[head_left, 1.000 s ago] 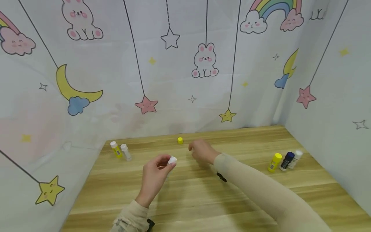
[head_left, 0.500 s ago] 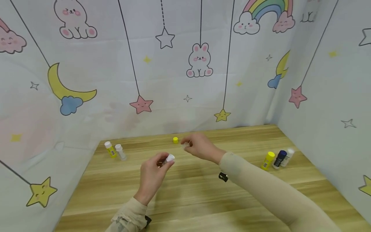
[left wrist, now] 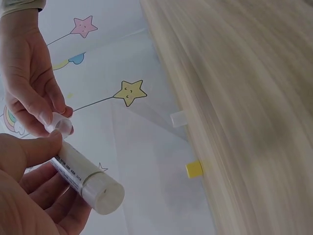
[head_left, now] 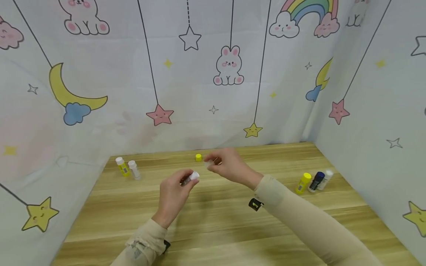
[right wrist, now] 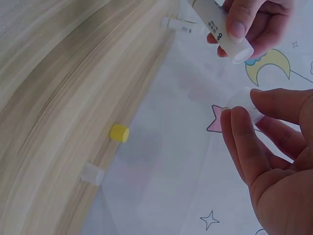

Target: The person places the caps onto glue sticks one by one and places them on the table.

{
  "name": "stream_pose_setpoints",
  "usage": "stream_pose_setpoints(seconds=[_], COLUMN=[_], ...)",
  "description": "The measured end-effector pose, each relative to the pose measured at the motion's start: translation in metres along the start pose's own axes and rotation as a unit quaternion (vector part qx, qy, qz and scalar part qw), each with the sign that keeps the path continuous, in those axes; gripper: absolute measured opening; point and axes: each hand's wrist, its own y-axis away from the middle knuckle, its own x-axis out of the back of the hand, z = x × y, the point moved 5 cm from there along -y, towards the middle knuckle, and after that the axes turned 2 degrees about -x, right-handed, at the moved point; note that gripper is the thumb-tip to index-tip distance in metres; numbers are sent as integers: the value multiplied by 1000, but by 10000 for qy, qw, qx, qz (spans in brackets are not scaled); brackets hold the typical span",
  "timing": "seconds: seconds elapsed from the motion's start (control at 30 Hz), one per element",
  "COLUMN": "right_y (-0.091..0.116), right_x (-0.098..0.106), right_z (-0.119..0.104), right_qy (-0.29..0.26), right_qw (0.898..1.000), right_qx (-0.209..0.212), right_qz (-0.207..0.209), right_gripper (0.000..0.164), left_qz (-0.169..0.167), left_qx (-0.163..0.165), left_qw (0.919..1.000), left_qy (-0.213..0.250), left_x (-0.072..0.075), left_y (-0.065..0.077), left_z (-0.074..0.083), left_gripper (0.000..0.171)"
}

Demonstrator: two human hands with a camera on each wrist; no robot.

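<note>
My left hand point(head_left: 174, 194) grips a white glue stick point(left wrist: 80, 174) with dark print, raised over the table and tilted. Its thumb lies along the tube, near the end facing the other hand. Just across from it, my right hand point(head_left: 234, 168) pinches a translucent white cap point(right wrist: 244, 104) between thumb and fingertips. The cap is held apart from the glue stick in the right wrist view. A yellow cap point(head_left: 198, 157) stands at the table's back edge, left of the right hand. Near it is another translucent cap point(left wrist: 179, 118), hidden from the head view.
Two glue sticks with white caps, one yellow point(head_left: 122, 167) and one white point(head_left: 134, 170), stand at the table's back left. At right stand a yellow glue stick point(head_left: 303, 183), a dark blue one point(head_left: 316, 181) and a white one point(head_left: 325, 180). A patterned cloth point(head_left: 186, 129) rises behind the table.
My right hand has lifted from the tabletop with the translucent cap and moved toward the left hand. The glue stick in my left hand has tilted, showing more of its side. The head view has shifted slightly.
</note>
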Motion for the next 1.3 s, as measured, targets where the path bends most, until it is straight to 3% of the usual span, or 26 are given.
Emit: stream_pose_setpoints(seconds=[0.27,0.53,1.3], right_y=[4,7,13], right_x=[0,-2,-15], right_z=[0,0,-6], right_qy=[-418,-532,-815], right_qw=[9991,9985,9967], right_qx=[2,-32,-5], right_qz=[10,149,-27], right_gripper=[23,21,20], left_qz=[50,97,53], left_qx=[-224,-381,-803], left_qw=[9997,9990,9960], left_qy=[-131,-231,-384], left_x=[-2,-2,-5], left_y=[-2,-4,-6], left_z=[2,6,16], left_gripper=[30,30,36])
